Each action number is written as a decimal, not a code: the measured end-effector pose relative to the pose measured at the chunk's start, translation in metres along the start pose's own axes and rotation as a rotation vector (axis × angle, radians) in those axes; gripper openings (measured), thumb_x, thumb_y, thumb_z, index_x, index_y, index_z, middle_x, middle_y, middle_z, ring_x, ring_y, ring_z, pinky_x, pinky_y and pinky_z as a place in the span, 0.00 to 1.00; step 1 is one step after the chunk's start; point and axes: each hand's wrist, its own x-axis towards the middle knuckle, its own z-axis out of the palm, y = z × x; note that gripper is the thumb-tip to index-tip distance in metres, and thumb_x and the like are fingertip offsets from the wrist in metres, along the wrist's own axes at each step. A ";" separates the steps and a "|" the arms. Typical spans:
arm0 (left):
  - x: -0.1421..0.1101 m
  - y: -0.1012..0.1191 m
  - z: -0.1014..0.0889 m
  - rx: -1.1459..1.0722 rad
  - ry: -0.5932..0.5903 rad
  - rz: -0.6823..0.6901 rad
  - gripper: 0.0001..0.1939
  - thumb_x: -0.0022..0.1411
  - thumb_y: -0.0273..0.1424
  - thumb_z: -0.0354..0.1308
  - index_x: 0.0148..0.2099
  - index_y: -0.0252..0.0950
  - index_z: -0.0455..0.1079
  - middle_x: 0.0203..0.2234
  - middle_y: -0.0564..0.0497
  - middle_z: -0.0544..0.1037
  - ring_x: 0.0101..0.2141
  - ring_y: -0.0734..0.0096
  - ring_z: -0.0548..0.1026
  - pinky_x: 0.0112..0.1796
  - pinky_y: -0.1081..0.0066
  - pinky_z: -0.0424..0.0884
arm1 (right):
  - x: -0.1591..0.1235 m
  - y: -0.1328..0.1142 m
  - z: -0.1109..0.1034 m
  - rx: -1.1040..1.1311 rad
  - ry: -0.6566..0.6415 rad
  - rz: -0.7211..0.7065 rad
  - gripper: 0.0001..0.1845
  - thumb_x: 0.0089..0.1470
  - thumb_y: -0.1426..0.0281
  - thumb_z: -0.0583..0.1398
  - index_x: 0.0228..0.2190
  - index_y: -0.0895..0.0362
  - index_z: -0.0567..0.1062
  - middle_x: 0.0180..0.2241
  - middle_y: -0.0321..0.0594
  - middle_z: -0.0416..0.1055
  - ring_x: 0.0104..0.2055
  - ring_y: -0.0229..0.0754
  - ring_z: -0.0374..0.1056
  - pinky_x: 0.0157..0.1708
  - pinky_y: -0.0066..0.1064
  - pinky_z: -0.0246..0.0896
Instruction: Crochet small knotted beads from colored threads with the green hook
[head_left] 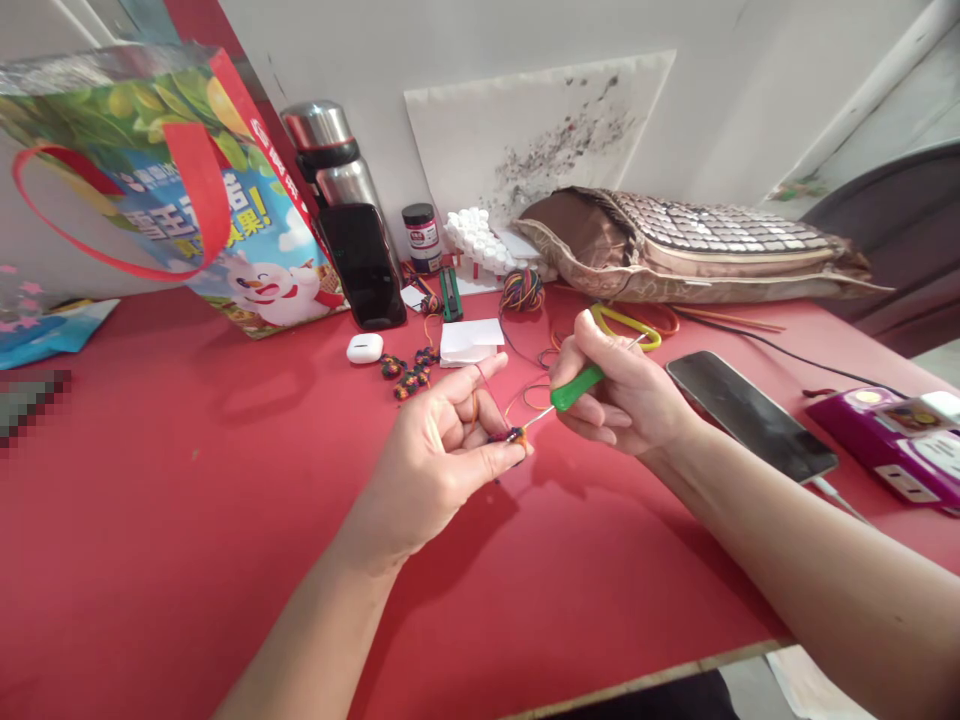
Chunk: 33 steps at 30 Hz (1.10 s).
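My left hand (442,440) pinches a small multicoloured crochet piece (510,437) between thumb and fingers. Its index finger is stretched out with the yarn running over it. My right hand (619,390) grips a crochet hook (577,387) by its green handle, and the metal tip reaches into the piece. Behind the hands lies a ball of multicoloured yarn (523,291), with loose strands trailing toward me. A few finished-looking crochet bits (411,380) rest on the table left of a folded white paper (471,342).
On the red table (247,500) stand a printed bag (262,230), a phone (366,265) leaning on a steel flask (349,185), and a white earbud case (365,348). To the right lie a phone (750,415) with a cable, a purple power strip (885,440) and a cushion (697,245).
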 end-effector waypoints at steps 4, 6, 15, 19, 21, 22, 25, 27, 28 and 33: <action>0.000 0.000 -0.001 0.036 -0.015 0.002 0.42 0.53 0.26 0.76 0.69 0.30 0.70 0.27 0.59 0.72 0.29 0.77 0.71 0.33 0.74 0.68 | -0.002 -0.006 -0.001 -0.063 -0.011 -0.016 0.31 0.58 0.44 0.69 0.23 0.60 0.81 0.09 0.30 0.62 0.08 0.27 0.41 0.07 0.21 0.46; -0.001 0.000 -0.001 0.065 -0.027 -0.010 0.42 0.53 0.26 0.76 0.69 0.31 0.70 0.26 0.60 0.71 0.28 0.78 0.69 0.33 0.74 0.68 | -0.004 -0.009 -0.002 -0.101 -0.010 -0.019 0.32 0.58 0.43 0.69 0.22 0.60 0.80 0.08 0.30 0.62 0.08 0.27 0.42 0.07 0.22 0.45; 0.000 -0.001 0.001 0.114 -0.012 -0.031 0.42 0.54 0.29 0.77 0.70 0.33 0.70 0.27 0.59 0.71 0.26 0.79 0.63 0.30 0.73 0.63 | -0.015 -0.027 0.001 -0.347 0.078 -0.109 0.34 0.55 0.39 0.68 0.23 0.59 0.81 0.09 0.34 0.65 0.07 0.30 0.48 0.07 0.24 0.37; 0.001 -0.001 0.001 0.132 -0.013 -0.041 0.43 0.55 0.30 0.76 0.71 0.34 0.69 0.27 0.59 0.72 0.25 0.79 0.62 0.28 0.72 0.62 | -0.017 -0.030 0.006 -0.366 0.090 -0.112 0.34 0.55 0.40 0.69 0.23 0.59 0.81 0.09 0.35 0.66 0.07 0.30 0.50 0.07 0.25 0.35; 0.000 -0.001 0.001 0.127 -0.007 -0.044 0.43 0.54 0.30 0.76 0.70 0.34 0.69 0.27 0.59 0.73 0.24 0.79 0.63 0.28 0.72 0.63 | -0.018 -0.029 0.006 -0.369 0.094 -0.121 0.33 0.56 0.40 0.69 0.23 0.58 0.81 0.09 0.34 0.65 0.07 0.30 0.49 0.07 0.25 0.35; 0.000 0.000 0.002 0.124 -0.002 -0.044 0.42 0.54 0.29 0.76 0.70 0.33 0.70 0.27 0.58 0.73 0.24 0.79 0.63 0.28 0.72 0.63 | -0.018 -0.029 0.007 -0.373 0.096 -0.126 0.33 0.56 0.40 0.69 0.24 0.58 0.81 0.09 0.34 0.66 0.07 0.30 0.49 0.07 0.26 0.36; 0.000 -0.001 0.002 0.117 0.018 -0.047 0.42 0.52 0.28 0.77 0.69 0.34 0.72 0.27 0.58 0.73 0.24 0.78 0.64 0.27 0.72 0.64 | -0.018 -0.029 0.007 -0.393 0.116 -0.145 0.32 0.56 0.40 0.69 0.23 0.57 0.81 0.10 0.35 0.66 0.07 0.30 0.49 0.07 0.26 0.36; 0.001 -0.002 0.001 0.115 0.033 -0.050 0.43 0.52 0.28 0.77 0.69 0.35 0.72 0.27 0.57 0.73 0.24 0.78 0.65 0.27 0.72 0.64 | -0.019 -0.028 0.007 -0.405 0.135 -0.153 0.32 0.55 0.39 0.69 0.23 0.57 0.81 0.10 0.35 0.66 0.07 0.30 0.49 0.07 0.27 0.37; 0.001 -0.004 0.000 0.116 0.040 -0.050 0.43 0.52 0.29 0.77 0.70 0.35 0.71 0.28 0.57 0.74 0.24 0.77 0.66 0.27 0.72 0.65 | -0.019 -0.028 0.008 -0.409 0.142 -0.160 0.33 0.55 0.39 0.69 0.23 0.57 0.81 0.10 0.35 0.66 0.07 0.31 0.50 0.07 0.27 0.37; 0.005 -0.011 -0.003 0.118 0.071 -0.034 0.45 0.52 0.30 0.77 0.71 0.35 0.69 0.28 0.57 0.74 0.25 0.76 0.67 0.28 0.71 0.66 | -0.020 -0.025 0.009 -0.460 0.143 -0.232 0.31 0.59 0.42 0.68 0.23 0.57 0.83 0.10 0.35 0.66 0.09 0.33 0.57 0.09 0.27 0.41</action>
